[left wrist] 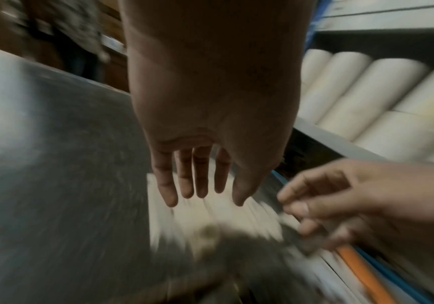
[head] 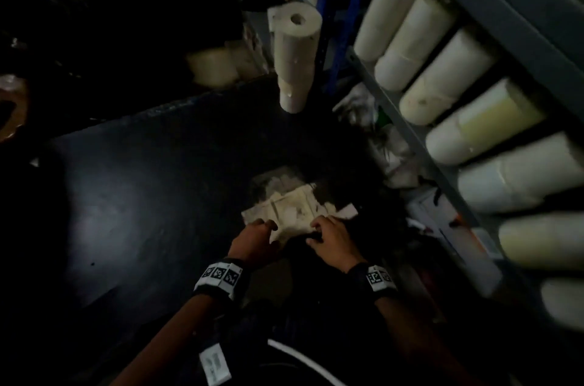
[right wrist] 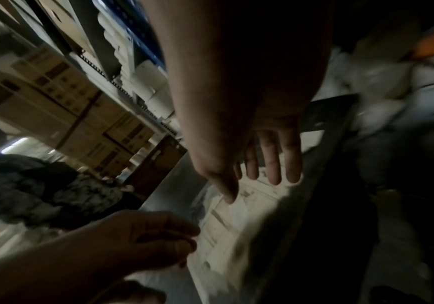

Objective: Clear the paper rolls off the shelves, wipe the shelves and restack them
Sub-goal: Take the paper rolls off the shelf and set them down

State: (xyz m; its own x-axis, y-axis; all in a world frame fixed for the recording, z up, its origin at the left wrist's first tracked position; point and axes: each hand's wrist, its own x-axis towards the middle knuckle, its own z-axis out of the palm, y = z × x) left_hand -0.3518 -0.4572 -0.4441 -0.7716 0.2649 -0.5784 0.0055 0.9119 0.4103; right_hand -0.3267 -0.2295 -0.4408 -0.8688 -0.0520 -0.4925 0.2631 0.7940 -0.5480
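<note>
Two hands reach a pale sheet (head: pixel 294 208) on the dark floor, paper rolls (head: pixel 442 76) at two o'clock: left hand (head: pixel 254 238) fingers straight, right hand (head: pixel 331 238) fingers relaxed, neither clearly holding it.

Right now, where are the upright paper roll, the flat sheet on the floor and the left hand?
upright paper roll (head: pixel 295 47): head view, its side.
flat sheet (head: pixel 294 205): head view, its middle.
left hand (head: pixel 252 238): head view, its back.

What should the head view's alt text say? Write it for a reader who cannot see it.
Both hands, left hand and right hand, reach down to a pale flattened sheet lying on a dark floor. To the right, a grey shelf holds a row of paper rolls lying side by side; one stack of rolls stands upright beyond.
</note>
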